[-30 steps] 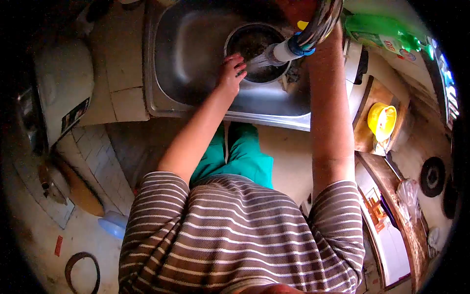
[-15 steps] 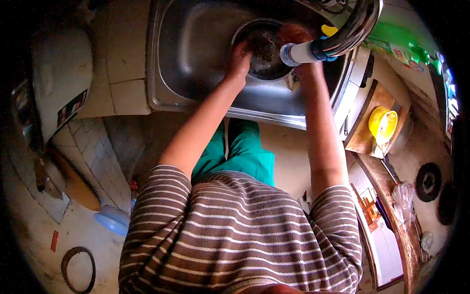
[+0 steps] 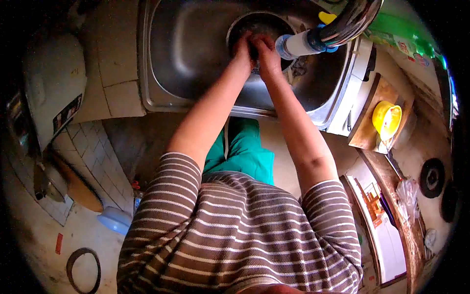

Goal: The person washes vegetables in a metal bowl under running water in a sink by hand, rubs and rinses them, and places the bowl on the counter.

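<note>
Both of my hands are together inside a round dark pan (image 3: 284, 25) in the metal sink (image 3: 196, 81). My left hand (image 3: 243, 50) is at the pan's left part, its fingers pointing down into the dark inside. Close beside it, my right hand (image 3: 266, 50) has its fingers bent downward. Shadow hides the fingertips of both and whatever they touch. The white and blue faucet head (image 3: 296, 45) hangs just right of my right hand. Small scraps (image 3: 297, 68) lie in the sink at the pan's lower right.
On the right, a yellow bowl (image 3: 387, 120) stands on a wooden board (image 3: 363, 128). Green bottles (image 3: 399, 36) lie at the upper right. The sink's front rim (image 3: 254, 111) runs before my body. A light blue basin (image 3: 115, 220) is at the lower left.
My right hand has come down from the faucet into the pan and moved left beside my left hand. The faucet head swung right, and no spray shows now.
</note>
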A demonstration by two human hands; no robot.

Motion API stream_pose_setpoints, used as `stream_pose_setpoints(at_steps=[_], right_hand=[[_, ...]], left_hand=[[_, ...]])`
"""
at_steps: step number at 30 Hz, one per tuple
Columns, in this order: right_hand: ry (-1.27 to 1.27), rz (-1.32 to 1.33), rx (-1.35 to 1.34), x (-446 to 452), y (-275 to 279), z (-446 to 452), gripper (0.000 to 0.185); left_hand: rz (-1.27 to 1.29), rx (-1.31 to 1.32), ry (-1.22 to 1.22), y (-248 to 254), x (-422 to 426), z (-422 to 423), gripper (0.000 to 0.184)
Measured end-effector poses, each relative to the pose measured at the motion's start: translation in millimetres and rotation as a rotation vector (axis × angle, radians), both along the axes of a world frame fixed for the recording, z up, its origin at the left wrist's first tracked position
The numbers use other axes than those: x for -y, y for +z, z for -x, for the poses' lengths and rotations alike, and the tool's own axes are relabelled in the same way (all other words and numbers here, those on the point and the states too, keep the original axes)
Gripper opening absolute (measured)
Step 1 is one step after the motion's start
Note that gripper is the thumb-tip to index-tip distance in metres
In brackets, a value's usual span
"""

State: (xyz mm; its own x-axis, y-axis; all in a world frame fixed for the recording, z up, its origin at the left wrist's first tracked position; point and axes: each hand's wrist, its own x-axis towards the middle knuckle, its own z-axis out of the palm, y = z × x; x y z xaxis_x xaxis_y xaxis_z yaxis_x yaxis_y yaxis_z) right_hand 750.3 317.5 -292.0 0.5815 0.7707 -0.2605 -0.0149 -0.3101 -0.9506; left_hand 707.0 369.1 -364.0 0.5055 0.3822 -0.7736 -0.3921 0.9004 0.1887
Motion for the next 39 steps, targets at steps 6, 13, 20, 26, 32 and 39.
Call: stream_pose_setpoints(at_steps=[6,13,20,26,32,39], right_hand=[[0.146,-0.018,0.541,-6.9,-12.0,-19.2,0.027],[0.174,-0.053,0.326,13.2,5.4,15.0,0.042],[0.151,0.146,0.161,2.4,-16.4,-20.7,0.045],[0.137,-0.133,0.214,14.1,7.7,17.5,0.044],[0.172,-0.050,0.747,7.9,-60.8,-36.2,0.035],[0.364,0.019,0.871,21.3,-52.0,-26.3,0.036]], left_hand=[[-0.081,0.061,-0.026,21.2,24.3,-3.4,0.037],[0.350,0.694,0.330,-23.0,30.8,12.0,0.049],[-0.029,-0.001,-0.014,54.7,34.5,-0.4,0.045],[-0.107,-0.035,-0.046,24.8,20.3,15.5,0.041],[-0.214,-0.136,-0.002,38.3,22.3,17.0,0.039],[-0.191,-0.268,0.050,40.8,16.3,23.3,0.040]])
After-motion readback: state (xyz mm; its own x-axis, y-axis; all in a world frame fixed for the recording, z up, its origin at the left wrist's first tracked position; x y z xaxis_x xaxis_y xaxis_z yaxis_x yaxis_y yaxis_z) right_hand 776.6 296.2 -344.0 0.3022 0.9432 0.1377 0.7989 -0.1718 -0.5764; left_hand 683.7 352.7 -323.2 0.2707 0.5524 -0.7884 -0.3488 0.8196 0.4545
